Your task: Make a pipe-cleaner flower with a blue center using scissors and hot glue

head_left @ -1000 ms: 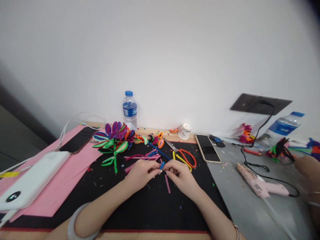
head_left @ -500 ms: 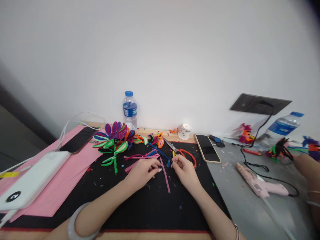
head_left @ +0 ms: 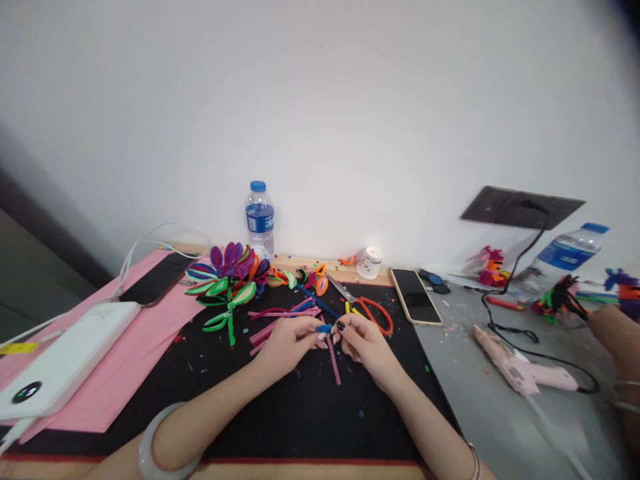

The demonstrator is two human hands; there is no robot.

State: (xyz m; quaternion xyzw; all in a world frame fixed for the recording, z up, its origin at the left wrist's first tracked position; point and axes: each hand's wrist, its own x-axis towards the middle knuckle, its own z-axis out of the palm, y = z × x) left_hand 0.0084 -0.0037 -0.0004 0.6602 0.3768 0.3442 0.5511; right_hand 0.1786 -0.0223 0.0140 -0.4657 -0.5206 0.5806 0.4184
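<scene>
Over the black mat [head_left: 290, 427], my left hand [head_left: 290, 343] pinches a small blue piece of pipe cleaner [head_left: 324, 329], bent into a compact shape. My right hand [head_left: 367, 347] is closed close beside it, fingertips at the piece's right end; its thumb and finger meet there. Several pink and purple pipe cleaners [head_left: 280, 313] lie behind and beneath my left hand. One pink strip [head_left: 334, 367] runs toward me between the hands. Just beyond my right hand rest scissors [head_left: 373, 313] with orange handles. A pipe cleaner flower [head_left: 233, 280] with green leaves lies to the left.
A water bottle [head_left: 260, 220] and a paper cup [head_left: 369, 263] stand by the wall. Phones [head_left: 416, 297] lie on both sides. At left is a white power bank [head_left: 65, 360] on pink paper; at right, a pink glue gun [head_left: 525, 370] and another person's hand [head_left: 613, 333].
My right hand has shifted slightly left, and both hands' fingertips have come together. The blue piece, earlier at my right fingertips, is now between them at my left fingertips.
</scene>
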